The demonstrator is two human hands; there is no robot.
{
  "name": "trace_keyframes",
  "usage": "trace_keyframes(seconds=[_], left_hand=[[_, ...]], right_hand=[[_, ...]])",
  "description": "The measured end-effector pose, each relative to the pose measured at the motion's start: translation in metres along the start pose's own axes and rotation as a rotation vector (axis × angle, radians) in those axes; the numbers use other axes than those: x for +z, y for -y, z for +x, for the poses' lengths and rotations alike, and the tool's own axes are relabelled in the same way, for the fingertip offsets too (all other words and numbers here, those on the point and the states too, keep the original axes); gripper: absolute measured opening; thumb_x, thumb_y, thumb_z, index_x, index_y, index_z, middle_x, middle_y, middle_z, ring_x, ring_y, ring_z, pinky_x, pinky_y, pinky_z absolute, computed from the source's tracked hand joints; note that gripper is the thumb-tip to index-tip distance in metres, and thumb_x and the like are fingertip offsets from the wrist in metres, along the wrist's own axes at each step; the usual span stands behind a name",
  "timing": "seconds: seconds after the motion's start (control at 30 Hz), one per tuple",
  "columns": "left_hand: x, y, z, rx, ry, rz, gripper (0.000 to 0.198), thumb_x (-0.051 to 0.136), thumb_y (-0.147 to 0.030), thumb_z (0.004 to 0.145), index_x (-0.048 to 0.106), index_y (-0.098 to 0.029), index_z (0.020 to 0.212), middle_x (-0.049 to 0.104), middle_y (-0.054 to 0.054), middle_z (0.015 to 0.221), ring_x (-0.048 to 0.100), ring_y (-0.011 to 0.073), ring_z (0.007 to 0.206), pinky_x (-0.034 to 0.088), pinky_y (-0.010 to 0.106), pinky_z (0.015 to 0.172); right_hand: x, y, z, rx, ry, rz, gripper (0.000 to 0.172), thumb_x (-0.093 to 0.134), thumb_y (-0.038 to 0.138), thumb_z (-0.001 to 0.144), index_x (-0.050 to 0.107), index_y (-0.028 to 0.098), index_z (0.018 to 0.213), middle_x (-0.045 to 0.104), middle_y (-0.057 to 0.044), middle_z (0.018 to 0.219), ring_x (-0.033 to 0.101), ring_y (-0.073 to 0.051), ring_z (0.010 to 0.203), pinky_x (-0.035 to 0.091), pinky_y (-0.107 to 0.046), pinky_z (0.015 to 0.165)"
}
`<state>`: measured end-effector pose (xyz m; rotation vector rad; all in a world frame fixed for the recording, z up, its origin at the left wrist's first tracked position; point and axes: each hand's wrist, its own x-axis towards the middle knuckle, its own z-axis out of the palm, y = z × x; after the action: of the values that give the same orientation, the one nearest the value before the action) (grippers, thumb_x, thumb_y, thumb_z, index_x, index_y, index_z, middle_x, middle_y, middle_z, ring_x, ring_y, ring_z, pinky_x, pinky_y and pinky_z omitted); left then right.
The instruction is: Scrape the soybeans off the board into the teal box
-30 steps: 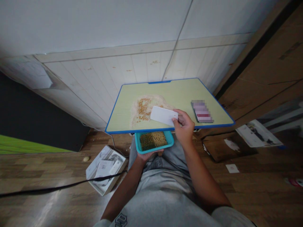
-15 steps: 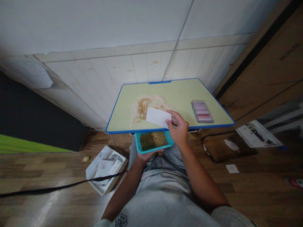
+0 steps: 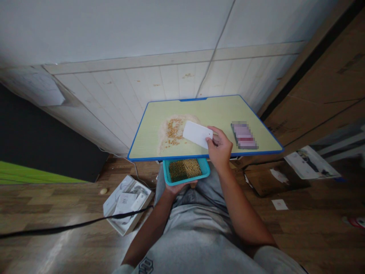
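The card (image 3: 197, 134), white and flat, is pinched at its 4 o'clock corner by the right hand (image 3: 219, 149), thumb and fingers clamped on it. It sits tilted above the table (image 3: 216, 110), near the front edge, and whether its lower edge touches the top cannot be told. At the card's 9 o'clock lies the pile (image 3: 172, 129), pale grains with yellow beans mixed in, spread on the table and just beside the card's far end. At 6 o'clock, below the table's front rim, is the tray (image 3: 207, 167), teal and holding beans (image 3: 185, 169). The left hand (image 3: 179, 187) grips the tray from underneath, fingers curled against its base, most of them hidden.

By the look of it the step in hand is working the pile with the card, and the card is poised beside the heap, not in it. A sweep toward 6 o'clock would call for the card's edge flat on the top and the tray held tight under the rim.

At the card's 3 o'clock a blurred flat thing (image 3: 244, 135) lies on the table, well apart from the pile
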<state>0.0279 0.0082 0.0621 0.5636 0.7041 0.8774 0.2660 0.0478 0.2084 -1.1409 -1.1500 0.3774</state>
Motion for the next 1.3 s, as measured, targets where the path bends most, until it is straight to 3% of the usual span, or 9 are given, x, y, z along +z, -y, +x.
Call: trace_keyframes(seconds=[0.33,0.43,0.57,0.7,0.9,1.3], left_hand=[[-0.004,0.003,0.001,-0.001,-0.010,-0.004,0.148,0.080,-0.126,0.073,0.064,-0.048,0.197,0.067,0.008,0.200,0.063,0.0669,0.182,0.079,0.086,0.118],[-0.009,0.007,0.007,0.045,-0.060,0.107,0.146,0.075,-0.126,0.078,0.065,-0.040,0.195,0.072,0.013,0.196,0.066,0.0636,0.180,0.077,0.077,0.125],[-0.017,0.014,0.014,0.080,-0.104,0.164,0.142,0.083,-0.120,0.083,0.069,-0.027,0.191,0.077,0.019,0.190,0.066,0.0611,0.181,0.071,0.068,0.136],[-0.022,0.017,0.017,0.098,-0.112,0.185,0.141,0.083,-0.120,0.084,0.070,-0.028,0.190,0.079,0.019,0.187,0.066,0.0591,0.181,0.069,0.066,0.140],[-0.025,0.019,0.018,0.147,-0.120,0.171,0.127,0.088,-0.114,0.086,0.082,-0.027,0.178,0.083,0.020,0.182,0.064,0.0633,0.182,0.069,0.072,0.139],[-0.024,0.020,0.020,0.097,-0.104,0.186,0.134,0.096,-0.110,0.083,0.073,-0.031,0.189,0.078,0.017,0.189,0.062,0.0641,0.184,0.066,0.074,0.143]], right_hand=[[0.015,0.002,0.017,-0.036,0.064,0.012,0.046,0.074,0.021,0.103,0.090,0.029,0.145,0.096,-0.005,0.118,0.095,-0.027,0.108,0.082,-0.048,0.105],[0.019,0.001,0.015,-0.022,0.093,0.008,0.046,0.074,0.021,0.102,0.091,0.030,0.143,0.096,-0.004,0.116,0.095,-0.027,0.107,0.083,-0.048,0.105],[0.022,0.000,0.012,-0.024,0.102,0.042,0.045,0.075,0.025,0.101,0.091,0.029,0.142,0.097,-0.005,0.117,0.094,-0.028,0.105,0.083,-0.048,0.100],[0.024,0.000,0.013,-0.026,0.108,0.027,0.044,0.075,0.026,0.101,0.091,0.030,0.141,0.096,-0.005,0.114,0.094,-0.028,0.109,0.082,-0.047,0.104],[0.026,0.003,0.013,-0.016,0.149,0.035,0.043,0.073,0.025,0.102,0.090,0.029,0.142,0.094,-0.005,0.113,0.093,-0.028,0.108,0.082,-0.046,0.102],[0.025,0.002,0.009,-0.003,0.149,0.061,0.041,0.077,0.024,0.100,0.092,0.030,0.137,0.098,-0.005,0.123,0.095,-0.028,0.110,0.083,-0.050,0.107]])
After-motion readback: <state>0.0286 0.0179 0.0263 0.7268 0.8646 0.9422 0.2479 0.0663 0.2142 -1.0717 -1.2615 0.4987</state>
